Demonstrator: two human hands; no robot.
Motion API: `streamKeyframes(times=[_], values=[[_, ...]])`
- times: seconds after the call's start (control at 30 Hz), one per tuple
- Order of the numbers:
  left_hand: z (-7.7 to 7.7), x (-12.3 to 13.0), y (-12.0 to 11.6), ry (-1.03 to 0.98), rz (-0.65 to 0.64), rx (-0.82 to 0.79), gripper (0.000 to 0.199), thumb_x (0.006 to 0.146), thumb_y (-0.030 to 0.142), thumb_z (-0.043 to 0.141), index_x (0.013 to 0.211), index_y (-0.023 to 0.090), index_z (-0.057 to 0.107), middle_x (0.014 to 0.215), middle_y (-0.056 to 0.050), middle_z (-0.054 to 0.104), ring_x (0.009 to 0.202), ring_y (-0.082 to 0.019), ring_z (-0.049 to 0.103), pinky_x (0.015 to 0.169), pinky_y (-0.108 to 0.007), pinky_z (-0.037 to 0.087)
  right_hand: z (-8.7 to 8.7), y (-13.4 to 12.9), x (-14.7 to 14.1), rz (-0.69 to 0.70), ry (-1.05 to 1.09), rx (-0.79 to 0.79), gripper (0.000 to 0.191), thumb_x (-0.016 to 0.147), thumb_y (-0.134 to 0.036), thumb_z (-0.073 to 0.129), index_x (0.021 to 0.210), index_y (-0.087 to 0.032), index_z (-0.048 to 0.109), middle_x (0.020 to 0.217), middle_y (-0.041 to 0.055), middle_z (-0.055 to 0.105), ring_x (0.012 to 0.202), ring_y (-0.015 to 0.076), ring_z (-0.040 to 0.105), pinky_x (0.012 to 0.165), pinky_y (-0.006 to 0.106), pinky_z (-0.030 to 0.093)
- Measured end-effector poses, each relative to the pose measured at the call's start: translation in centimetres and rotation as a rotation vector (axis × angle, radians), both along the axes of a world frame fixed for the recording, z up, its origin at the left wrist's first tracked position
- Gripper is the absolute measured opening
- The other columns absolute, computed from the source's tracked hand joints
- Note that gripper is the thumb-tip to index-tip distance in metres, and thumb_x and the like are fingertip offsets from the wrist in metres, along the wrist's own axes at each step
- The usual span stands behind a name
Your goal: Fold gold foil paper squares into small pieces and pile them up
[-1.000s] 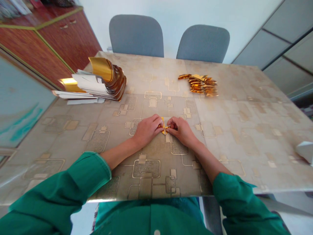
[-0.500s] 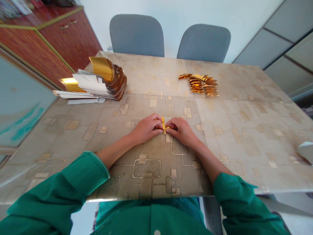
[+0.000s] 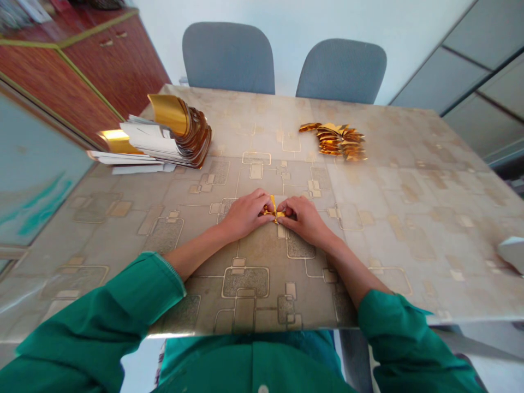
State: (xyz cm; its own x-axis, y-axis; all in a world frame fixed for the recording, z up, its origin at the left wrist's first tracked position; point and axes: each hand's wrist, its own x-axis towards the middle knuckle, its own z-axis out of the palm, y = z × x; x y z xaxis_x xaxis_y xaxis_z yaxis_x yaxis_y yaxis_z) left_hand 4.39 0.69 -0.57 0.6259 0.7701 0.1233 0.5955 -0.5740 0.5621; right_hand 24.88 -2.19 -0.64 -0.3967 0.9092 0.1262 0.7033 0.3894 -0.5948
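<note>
A small piece of folded gold paper (image 3: 275,213) is between my hands near the middle of the table. My left hand (image 3: 248,214) pinches its left side with thumb and fingers together. On the right side, my right hand (image 3: 302,218) grips it between thumb and fingertips. Part of the paper stands up between the fingertips; the fingers cover much of the rest. Beyond my hands, toward the back right, lies a bunch of folded gold pieces (image 3: 339,143). A stack of gold and white sheets (image 3: 164,136) rests at the back left.
The table (image 3: 245,245) has a patterned cover. Two grey chairs (image 3: 228,57) (image 3: 341,71) stand behind its far edge. A reddish wooden cabinet (image 3: 110,65) is at the far left, and a white object (image 3: 512,252) sits at the right edge.
The gold paper between my fingers shows a slightly different shape, with more gold visible on its left side and bottom. My left fingers have shifted slightly; my right hand looks almost unmoved.
</note>
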Motion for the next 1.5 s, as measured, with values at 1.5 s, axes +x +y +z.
streamKeyframes(times=[1.5], values=[[0.5,-1.9,-4.4,0.272,-0.296,0.374,0.044,0.096,0.038,0.056,0.135,0.018,0.054,0.128,-0.014,0.054,0.122,-0.032,0.048,0.104,-0.048,0.042,-0.9,0.1,0.2,0.0,-0.027,0.005,0.004,0.088,-0.022,0.064,0.085,-0.021,0.061,0.081,0.0005,0.061,0.079,0.0174,0.051,0.075,0.032,0.033]])
